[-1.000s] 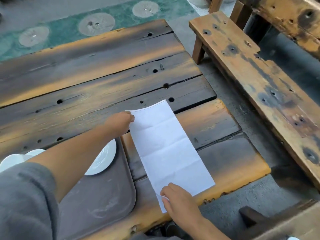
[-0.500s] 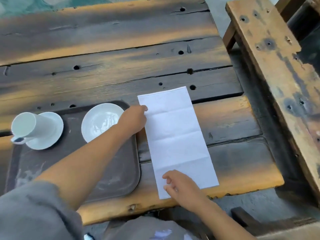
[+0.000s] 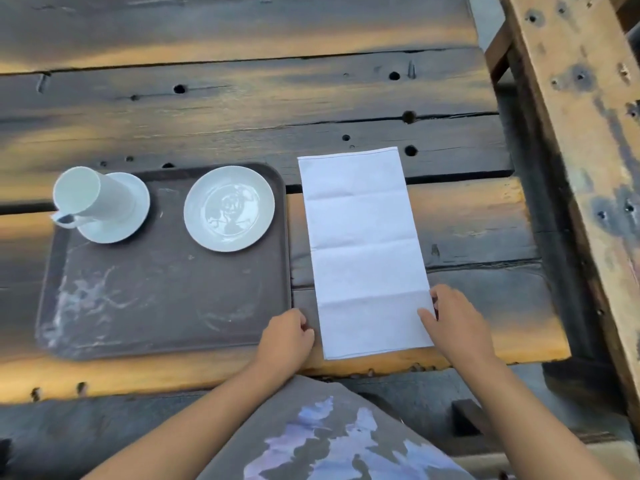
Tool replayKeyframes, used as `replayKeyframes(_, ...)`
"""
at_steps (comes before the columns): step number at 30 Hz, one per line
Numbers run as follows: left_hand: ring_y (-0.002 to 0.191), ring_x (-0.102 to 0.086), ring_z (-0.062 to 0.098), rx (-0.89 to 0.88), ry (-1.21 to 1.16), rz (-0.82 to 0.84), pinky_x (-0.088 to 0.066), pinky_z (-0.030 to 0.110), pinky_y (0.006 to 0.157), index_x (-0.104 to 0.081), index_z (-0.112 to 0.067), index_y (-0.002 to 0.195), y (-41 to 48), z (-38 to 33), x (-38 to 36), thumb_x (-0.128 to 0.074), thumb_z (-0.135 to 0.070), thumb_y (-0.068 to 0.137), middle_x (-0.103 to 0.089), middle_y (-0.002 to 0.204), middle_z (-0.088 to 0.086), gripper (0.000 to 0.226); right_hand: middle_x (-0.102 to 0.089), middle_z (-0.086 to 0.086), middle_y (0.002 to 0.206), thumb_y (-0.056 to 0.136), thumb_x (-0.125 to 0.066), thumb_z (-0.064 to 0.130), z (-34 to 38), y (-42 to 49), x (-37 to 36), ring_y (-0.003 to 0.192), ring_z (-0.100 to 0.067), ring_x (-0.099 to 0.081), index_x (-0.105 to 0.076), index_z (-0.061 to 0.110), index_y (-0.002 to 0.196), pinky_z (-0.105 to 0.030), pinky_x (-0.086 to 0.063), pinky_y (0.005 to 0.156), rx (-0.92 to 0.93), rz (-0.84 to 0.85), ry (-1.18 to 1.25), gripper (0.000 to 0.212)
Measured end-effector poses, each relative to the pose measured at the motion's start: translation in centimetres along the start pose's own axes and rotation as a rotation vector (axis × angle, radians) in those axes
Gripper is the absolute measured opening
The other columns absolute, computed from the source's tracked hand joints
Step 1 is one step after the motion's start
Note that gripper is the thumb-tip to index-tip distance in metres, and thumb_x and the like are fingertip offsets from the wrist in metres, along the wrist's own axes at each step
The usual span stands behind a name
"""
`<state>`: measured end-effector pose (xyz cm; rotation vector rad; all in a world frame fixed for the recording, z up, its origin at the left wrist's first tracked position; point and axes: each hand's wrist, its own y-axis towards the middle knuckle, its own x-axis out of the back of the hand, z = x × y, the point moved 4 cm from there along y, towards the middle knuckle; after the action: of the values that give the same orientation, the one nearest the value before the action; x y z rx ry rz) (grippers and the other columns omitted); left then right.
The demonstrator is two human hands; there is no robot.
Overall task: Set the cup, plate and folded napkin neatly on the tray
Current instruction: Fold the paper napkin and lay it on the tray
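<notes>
The right hand (image 3: 453, 320) covers the lower right edge of the napkin (image 3: 363, 251), so the paper's corner there is hidden. The left hand (image 3: 287, 337) is curled, its fingertips tucked out of sight. The cup (image 3: 90, 197) hides the middle of its saucer (image 3: 117, 216). The tabletop (image 3: 242, 98) runs off the frame's top and left edges. Both forearms are cut off at the bottom.

No readable text, labels or numbers on anything
</notes>
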<state>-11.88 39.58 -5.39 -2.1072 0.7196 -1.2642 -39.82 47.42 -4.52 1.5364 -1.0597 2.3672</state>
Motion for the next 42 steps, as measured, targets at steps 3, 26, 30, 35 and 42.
replayKeyframes(3, 0.065, -0.073, 0.023, 0.036, -0.088, 0.013, -0.061, 0.042, 0.07, -0.063, -0.008, 0.092, -0.2, 0.5, -1.0, -0.06, -0.024, 0.09, -0.074, 0.074, 0.008, 0.016, -0.061, -0.003, 0.095, 0.093, -0.058, 0.033, -0.1, -0.6, -1.0, 0.079, -0.028, -0.061, -0.045, 0.018, 0.104, -0.039, -0.049, 0.063, -0.093, 0.015, 0.002, 0.023)
replayKeyframes(26, 0.042, -0.052, 0.017, 0.051, -0.615, 0.099, -0.051, 0.033, 0.053, -0.055, -0.006, 0.087, -1.9, -1.0, 1.5, -0.066, -0.013, 0.089, -0.056, 0.049, -0.001, 0.013, -0.059, -0.002, 0.069, 0.092, -0.064, 0.011, -0.3, -2.5, 1.3, 0.058, -0.013, -0.053, -0.053, 0.023, 0.109, -0.031, -0.04, 0.058, -0.159, 0.076, 0.754, 0.024)
replayKeyframes(30, 0.052, -0.058, 0.024, 0.02, -0.761, 0.075, -0.052, 0.034, 0.051, -0.053, -0.014, 0.107, -1.7, -2.2, 4.1, -0.068, -0.01, 0.089, -0.065, 0.063, 0.008, 0.023, -0.063, -0.003, 0.07, 0.093, -0.061, 0.001, 1.4, -2.2, 4.2, 0.066, -0.012, -0.056, -0.066, 0.018, 0.105, -0.033, -0.041, 0.071, -0.056, 0.076, 0.992, 0.022)
replayKeyframes(35, 0.05, -0.062, 0.015, -0.07, -0.824, 0.01, -0.049, 0.024, 0.045, -0.068, -0.009, 0.102, 0.0, -4.5, 7.2, -0.06, -0.003, 0.09, -0.068, 0.068, 0.007, 0.016, -0.07, 0.001, 0.077, 0.093, -0.059, 0.001, 3.6, 0.1, 7.0, 0.072, -0.015, -0.06, -0.072, 0.009, 0.086, -0.037, -0.047, 0.069, -0.025, 0.054, 1.104, 0.017)
replayKeyframes(42, 0.054, -0.068, 0.023, -0.078, -1.055, -0.088, -0.053, 0.025, 0.046, -0.07, -0.001, 0.092, 3.4, -8.2, 12.0, -0.05, -0.025, 0.101, -0.068, 0.079, 0.019, 0.032, -0.072, 0.002, 0.072, 0.098, -0.052, 0.011, 7.7, 6.5, 10.5, 0.061, -0.012, -0.063, -0.071, 0.012, 0.078, -0.023, -0.056, 0.053, -0.062, 0.049, 1.409, 0.028)
